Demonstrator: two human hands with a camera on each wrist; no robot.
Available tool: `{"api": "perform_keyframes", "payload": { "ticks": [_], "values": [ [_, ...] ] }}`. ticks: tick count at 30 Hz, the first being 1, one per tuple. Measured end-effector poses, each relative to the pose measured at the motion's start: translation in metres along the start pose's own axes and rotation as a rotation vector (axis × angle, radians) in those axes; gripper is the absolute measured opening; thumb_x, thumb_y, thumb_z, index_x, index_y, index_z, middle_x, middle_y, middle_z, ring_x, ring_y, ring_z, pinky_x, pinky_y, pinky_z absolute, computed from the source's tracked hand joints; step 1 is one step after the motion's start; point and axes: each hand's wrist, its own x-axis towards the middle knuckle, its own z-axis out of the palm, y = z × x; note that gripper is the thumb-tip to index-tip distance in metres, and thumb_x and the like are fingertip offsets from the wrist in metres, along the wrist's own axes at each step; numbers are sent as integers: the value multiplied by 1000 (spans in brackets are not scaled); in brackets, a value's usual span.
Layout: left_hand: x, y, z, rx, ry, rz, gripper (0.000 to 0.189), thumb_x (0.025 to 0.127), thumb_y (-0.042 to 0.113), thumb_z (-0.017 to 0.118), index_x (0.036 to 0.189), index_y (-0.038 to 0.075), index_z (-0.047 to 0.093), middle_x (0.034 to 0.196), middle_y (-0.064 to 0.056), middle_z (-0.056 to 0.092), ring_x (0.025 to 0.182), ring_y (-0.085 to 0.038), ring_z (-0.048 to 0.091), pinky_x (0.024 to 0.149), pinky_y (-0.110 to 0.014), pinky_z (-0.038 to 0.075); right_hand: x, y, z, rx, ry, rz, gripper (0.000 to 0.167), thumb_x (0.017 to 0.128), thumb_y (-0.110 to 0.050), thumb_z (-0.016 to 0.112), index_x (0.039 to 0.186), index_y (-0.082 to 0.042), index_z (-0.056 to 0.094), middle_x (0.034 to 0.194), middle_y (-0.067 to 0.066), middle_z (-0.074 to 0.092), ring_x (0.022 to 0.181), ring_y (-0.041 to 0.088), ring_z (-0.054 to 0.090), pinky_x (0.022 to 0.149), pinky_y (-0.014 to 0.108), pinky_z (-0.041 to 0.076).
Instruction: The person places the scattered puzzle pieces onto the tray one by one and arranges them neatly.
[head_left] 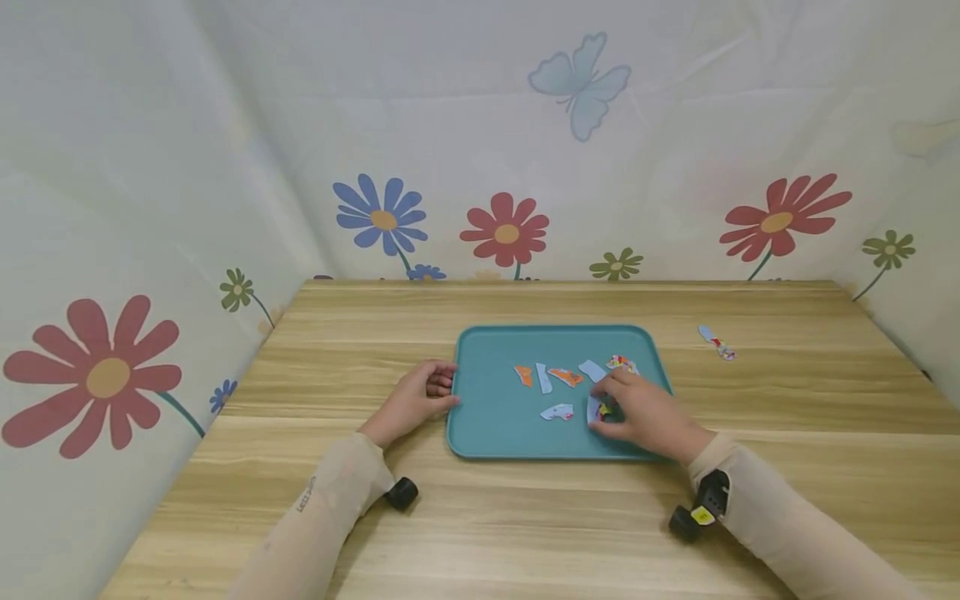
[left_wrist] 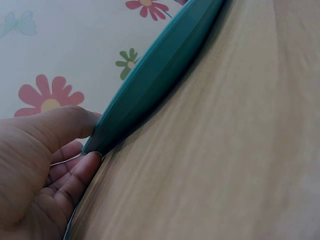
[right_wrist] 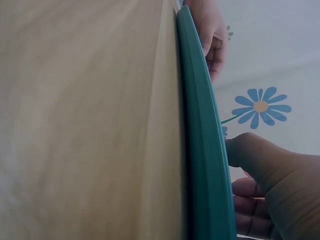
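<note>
My left hand is at the left end of a blue-green tray. Its thumb and fingers pinch the tray rim, as the left wrist view shows close up. Over the tray's right part, my right hand has its fingers and thumb curled round a torn picture piece, largely covered by the hand. Beside it lie more paper pieces: a pale blue one, a multicoloured one, orange ones, a narrow bluish strip and a whitish one. The tray wall hides the right fingertips in the right wrist view.
A wooden table carries the tray. Apart from the tray, a long colourful paper piece lies at the back right of the table. A white cloth printed with flowers and a butterfly hangs behind and at the sides.
</note>
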Motion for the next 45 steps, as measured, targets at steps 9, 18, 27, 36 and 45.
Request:
{"api": "perform_keyframes", "payload": {
  "ticks": [9, 18, 27, 36, 45],
  "values": [
    [1, -4, -1, 0, 14, 14, 53, 87, 8, 70, 133, -5, 48, 116, -22, 57, 102, -27, 60, 87, -30, 52, 1, -3, 4, -1, 3, -29, 37, 75, -32, 80, 100, -7, 67, 94, 1, 61, 80, 10, 56, 75, 34, 53],
    [-6, 17, -3, 2, -11, 0, 51, 88, 0, 66, 133, -12, 45, 117, -28, 55, 105, -34, 59, 92, -40, 51, 1, -3, 6, -25, 17, -61, 36, 76, -31, 80, 100, -7, 68, 95, 1, 61, 82, 10, 55, 74, 33, 53],
    [-14, 33, -6, -17, -17, 4, 51, 88, 1, 66, 132, -13, 45, 117, -28, 55, 105, -35, 58, 92, -39, 51, 2, -2, 4, -12, -2, -40, 37, 77, -32, 80, 101, -8, 68, 97, 2, 61, 83, 11, 57, 76, 34, 53],
    [-12, 31, -7, -18, -13, 4, 51, 88, 1, 67, 132, -12, 46, 117, -28, 56, 105, -34, 59, 91, -38, 51, 7, 3, -13, -14, 9, -29, 37, 79, -26, 78, 106, -3, 67, 103, 9, 62, 95, 25, 64, 79, 40, 56],
    [-11, 33, -6, -13, -18, -1, 51, 87, 0, 67, 131, -13, 46, 117, -28, 56, 105, -33, 58, 91, -37, 52, 11, 17, -36, 14, 22, -29, 34, 81, -18, 77, 108, 1, 65, 104, 12, 62, 85, 23, 61, 73, 37, 54]
  ]
}}
